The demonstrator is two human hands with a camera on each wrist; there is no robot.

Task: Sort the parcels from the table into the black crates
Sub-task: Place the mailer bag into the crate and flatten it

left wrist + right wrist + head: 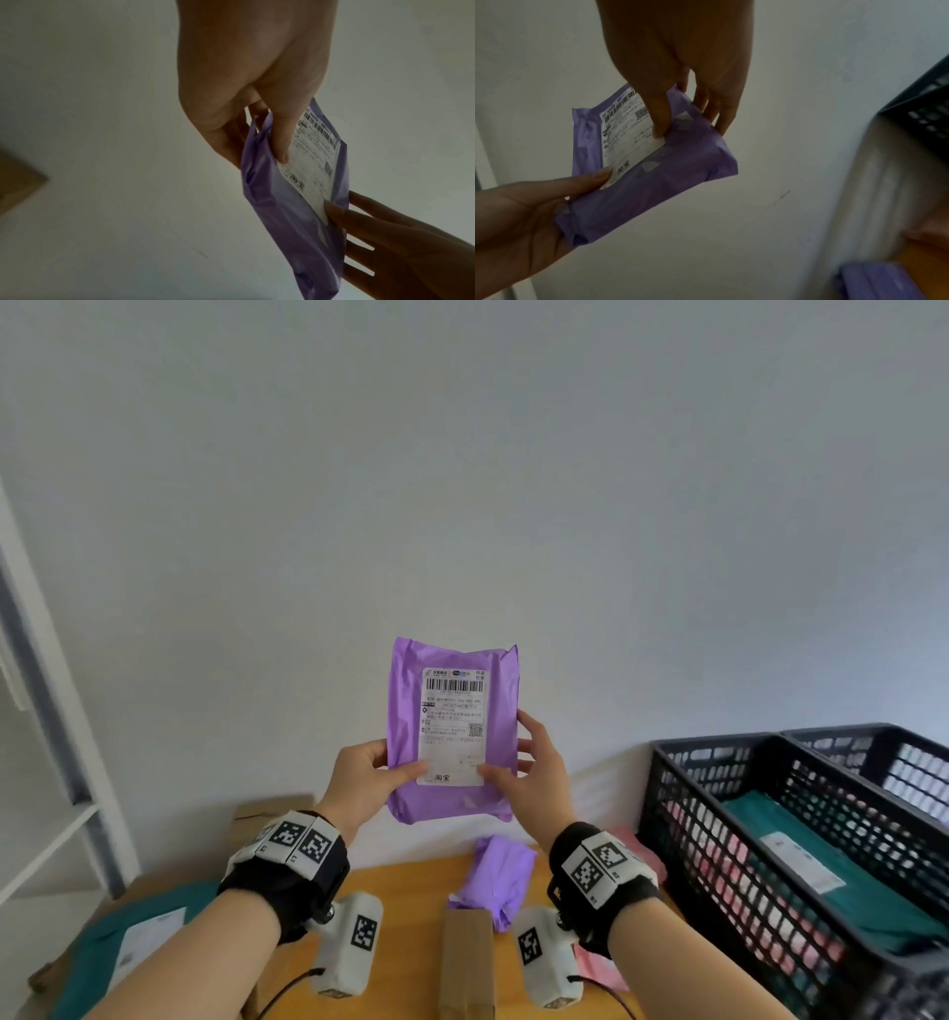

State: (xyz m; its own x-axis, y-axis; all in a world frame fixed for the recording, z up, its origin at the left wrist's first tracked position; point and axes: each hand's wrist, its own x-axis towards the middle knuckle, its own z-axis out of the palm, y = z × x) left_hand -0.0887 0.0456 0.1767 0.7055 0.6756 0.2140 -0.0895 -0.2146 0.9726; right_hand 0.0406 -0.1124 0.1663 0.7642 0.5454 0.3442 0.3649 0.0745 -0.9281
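We hold the purple parcel (452, 729) upright in front of us, well above the counter (405, 906), its white shipping label (453, 726) facing us. Our left hand (359, 775) pinches its lower left edge, thumb on the label corner and fingers (231, 142) curled behind; our right hand (534, 773) pinches the lower right edge the same way, thumb on the front, fingers (721, 113) spread behind the wrap.

The step in hand looks like reading the label to choose a crate. To do it well, we should keep both thumbs off the printed lines, hold the soft wrap flat so the text does not crease, and only then let one hand carry it across.

Below our fingers, a second purple parcel (500, 880) and a cardboard box (466, 963) lie on the counter, with a green parcel (123, 947) down to the left. To the right of our right fingers stand two black crates: the nearer crate (719, 839) holds a green parcel with a label (811, 860) over something pink; what the farther crate (883, 752) holds we cannot tell.
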